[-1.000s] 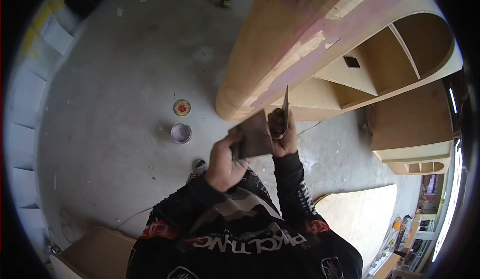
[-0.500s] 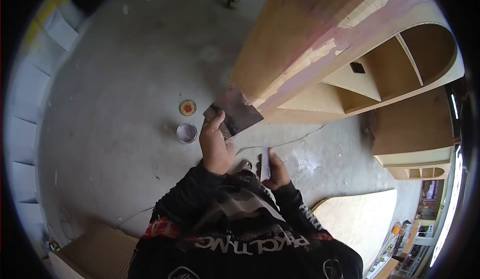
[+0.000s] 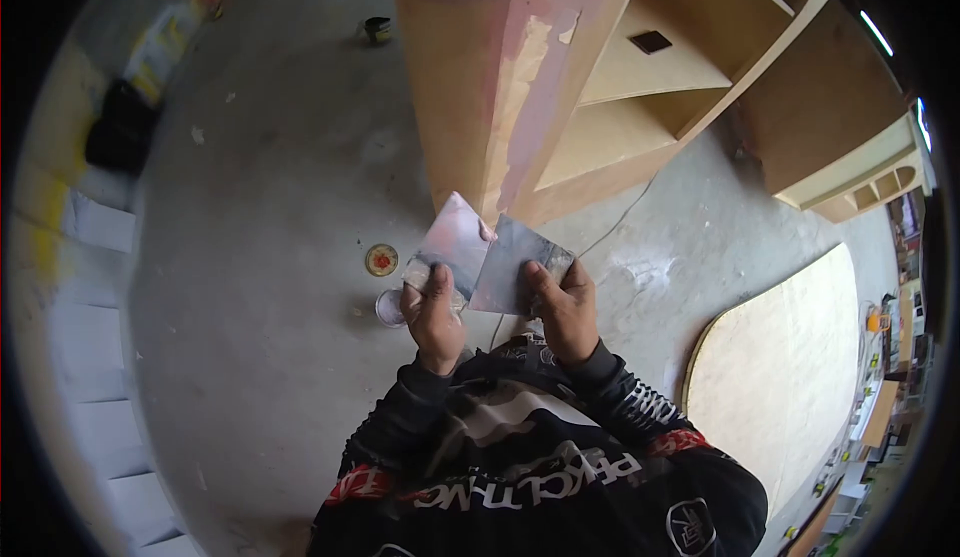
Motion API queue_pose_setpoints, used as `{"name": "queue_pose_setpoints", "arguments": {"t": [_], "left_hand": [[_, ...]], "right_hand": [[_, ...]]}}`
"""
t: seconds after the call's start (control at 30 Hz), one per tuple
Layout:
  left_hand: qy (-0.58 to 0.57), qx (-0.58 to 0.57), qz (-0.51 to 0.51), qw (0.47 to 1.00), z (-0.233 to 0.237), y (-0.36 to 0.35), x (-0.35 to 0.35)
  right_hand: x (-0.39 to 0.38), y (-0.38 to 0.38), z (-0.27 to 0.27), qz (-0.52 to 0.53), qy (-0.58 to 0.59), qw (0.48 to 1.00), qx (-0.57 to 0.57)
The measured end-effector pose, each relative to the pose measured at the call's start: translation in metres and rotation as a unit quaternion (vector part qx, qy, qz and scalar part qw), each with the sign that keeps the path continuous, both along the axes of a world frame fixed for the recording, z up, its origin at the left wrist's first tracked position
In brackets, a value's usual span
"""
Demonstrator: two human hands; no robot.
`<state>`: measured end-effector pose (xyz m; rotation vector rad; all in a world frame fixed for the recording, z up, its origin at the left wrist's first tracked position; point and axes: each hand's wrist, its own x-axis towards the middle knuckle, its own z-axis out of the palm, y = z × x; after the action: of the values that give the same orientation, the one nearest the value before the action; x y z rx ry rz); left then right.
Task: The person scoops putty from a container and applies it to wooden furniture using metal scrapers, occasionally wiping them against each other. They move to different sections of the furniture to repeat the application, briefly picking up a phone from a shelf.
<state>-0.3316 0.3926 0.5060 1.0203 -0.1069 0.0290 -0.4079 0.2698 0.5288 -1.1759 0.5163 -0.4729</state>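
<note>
My left hand (image 3: 434,319) is closed on a flat metal putty scraper (image 3: 447,247), thumb on top. Pinkish filler smears its face, and a small lump of it clings to the right edge. A second flat scraper (image 3: 508,265), grey and thinly smeared, is gripped in my right hand (image 3: 566,307). The two blades meet edge to edge, slightly overlapping in this view. Just beyond them stands a wooden cabinet (image 3: 450,67), with pink and cream filler patches along its corner. An open tub of filler (image 3: 388,307) sits on the floor, partly behind my left hand.
A round lid (image 3: 381,260) lies beside the tub. Farther off on the floor is a small dark can (image 3: 377,30). A cable (image 3: 625,219) runs past the cabinet's base. At right lie a large curved wooden panel (image 3: 775,347) and another cabinet (image 3: 830,107).
My right hand has come up and inward, bringing its scraper against the left one. The left scraper has turned, showing its filler. The view has swung, shifting the cabinet leftward.
</note>
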Motion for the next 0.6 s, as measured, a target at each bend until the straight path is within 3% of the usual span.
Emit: {"name": "queue_pose_setpoints", "arguments": {"t": [0.1, 0.2, 0.23, 0.3, 0.33, 0.37, 0.4, 0.43, 0.5, 0.6], "left_hand": [[-0.032, 0.14, -0.192, 0.971, -0.005, 0.023, 0.011], [-0.086, 0.317, -0.371, 0.869, 0.009, 0.035, 0.029], [-0.071, 0.328, -0.358, 0.871, -0.003, 0.034, 0.028], [-0.016, 0.297, -0.313, 0.902, -0.016, 0.031, 0.023], [0.012, 0.282, -0.289, 0.915, -0.021, 0.03, 0.021], [0.023, 0.274, -0.269, 0.923, -0.027, 0.029, 0.019], [0.033, 0.258, -0.256, 0.931, -0.03, 0.026, 0.016], [0.042, 0.242, -0.243, 0.938, -0.034, 0.021, 0.011], [0.069, 0.225, -0.226, 0.945, -0.042, 0.016, 0.006], [0.089, 0.211, -0.226, 0.947, -0.051, 0.012, 0.002]], "right_hand": [[0.002, -0.013, -0.014, 0.013, 0.004, 1.0, -0.028], [0.014, -0.048, -0.007, 0.011, 0.0, 0.999, -0.052], [0.028, -0.069, -0.013, -0.016, -0.059, 0.995, -0.082], [0.05, -0.125, -0.019, -0.033, -0.047, 0.981, -0.186], [0.067, -0.143, -0.004, -0.065, -0.137, 0.95, -0.272], [0.079, -0.168, -0.005, -0.085, -0.103, 0.915, -0.379], [0.093, -0.186, 0.006, -0.145, -0.119, 0.838, -0.513], [0.107, -0.198, 0.023, -0.151, -0.182, 0.811, -0.536], [0.13, -0.221, 0.045, -0.143, -0.178, 0.719, -0.656], [0.152, -0.23, 0.067, -0.151, -0.123, 0.628, -0.753]]}}
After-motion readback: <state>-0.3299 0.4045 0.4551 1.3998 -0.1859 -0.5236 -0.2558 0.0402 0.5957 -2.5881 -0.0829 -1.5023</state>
